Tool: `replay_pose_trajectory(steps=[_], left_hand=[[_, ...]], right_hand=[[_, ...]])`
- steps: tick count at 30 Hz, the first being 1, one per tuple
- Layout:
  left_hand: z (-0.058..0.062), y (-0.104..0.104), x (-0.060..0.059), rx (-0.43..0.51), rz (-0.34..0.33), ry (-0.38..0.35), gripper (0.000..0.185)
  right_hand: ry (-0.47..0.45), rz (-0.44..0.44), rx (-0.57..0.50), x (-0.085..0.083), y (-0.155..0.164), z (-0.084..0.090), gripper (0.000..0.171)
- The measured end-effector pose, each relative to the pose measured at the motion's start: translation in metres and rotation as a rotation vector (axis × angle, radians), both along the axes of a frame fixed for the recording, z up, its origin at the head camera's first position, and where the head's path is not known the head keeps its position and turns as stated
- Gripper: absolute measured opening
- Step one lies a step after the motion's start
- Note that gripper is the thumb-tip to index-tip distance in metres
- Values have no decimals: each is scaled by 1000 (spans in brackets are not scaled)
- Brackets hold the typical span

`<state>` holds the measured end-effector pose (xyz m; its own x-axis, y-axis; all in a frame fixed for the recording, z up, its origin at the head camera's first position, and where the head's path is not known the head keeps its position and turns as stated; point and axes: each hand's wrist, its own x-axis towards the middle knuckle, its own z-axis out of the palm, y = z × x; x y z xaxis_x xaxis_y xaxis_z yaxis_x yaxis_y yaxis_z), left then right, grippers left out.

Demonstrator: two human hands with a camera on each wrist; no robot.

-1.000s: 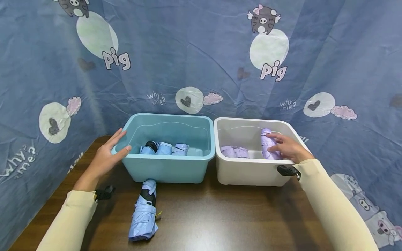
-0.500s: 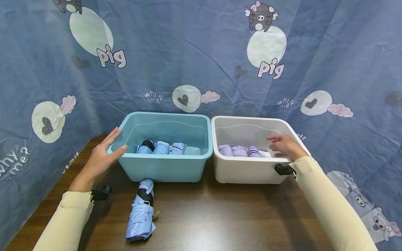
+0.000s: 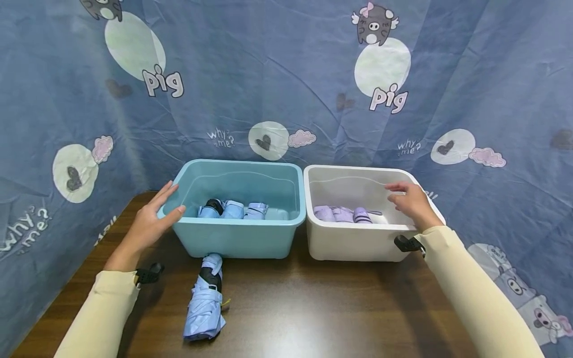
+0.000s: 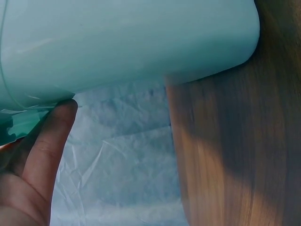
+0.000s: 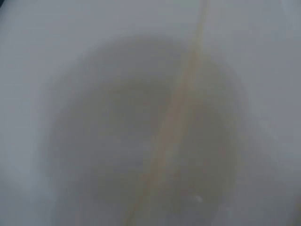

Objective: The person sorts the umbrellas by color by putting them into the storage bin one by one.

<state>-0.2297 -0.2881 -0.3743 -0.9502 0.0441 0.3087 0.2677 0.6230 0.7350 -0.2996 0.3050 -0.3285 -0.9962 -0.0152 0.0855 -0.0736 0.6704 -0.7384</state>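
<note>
My left hand [image 3: 149, 221] rests at the left end of a teal bin [image 3: 237, 241], fingers spread and fairly straight. In the left wrist view a finger [image 4: 51, 150] touches that bin's side. Three blue folded umbrellas [image 3: 233, 210] lie inside it. Another blue folded umbrella [image 3: 203, 308] lies on the table before the bin. My right hand [image 3: 414, 204] hovers over the right end of a white bin [image 3: 358, 243], fingers loosely bent and holding nothing. Left of that hand, three purple folded umbrellas [image 3: 342, 215] sit in the white bin. The right wrist view is a pale blur.
Both bins stand side by side on a dark wooden table [image 3: 313, 313]. Behind them hangs a blue printed cloth [image 3: 286, 74], close to their backs. The table's left edge shows beyond my left arm.
My right hand has let go of a purple umbrella, which now lies beside the two others in the white bin. That hand has lifted slightly away. My left hand stays at the teal bin.
</note>
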Motion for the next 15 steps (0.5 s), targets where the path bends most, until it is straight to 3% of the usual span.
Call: replay_pose_trajectory(steps=[3,11,15], left_hand=[[-1,1,-1,1,-2,1,70],[-2,0,0,8,7,4,71],[-2,0,1,-9,14,4,72]], right_hand=[[55,7,18,8,-4,4,38],[49,127,-120,31,-33,9,41],[92,173,-122,44,-51,15,40]])
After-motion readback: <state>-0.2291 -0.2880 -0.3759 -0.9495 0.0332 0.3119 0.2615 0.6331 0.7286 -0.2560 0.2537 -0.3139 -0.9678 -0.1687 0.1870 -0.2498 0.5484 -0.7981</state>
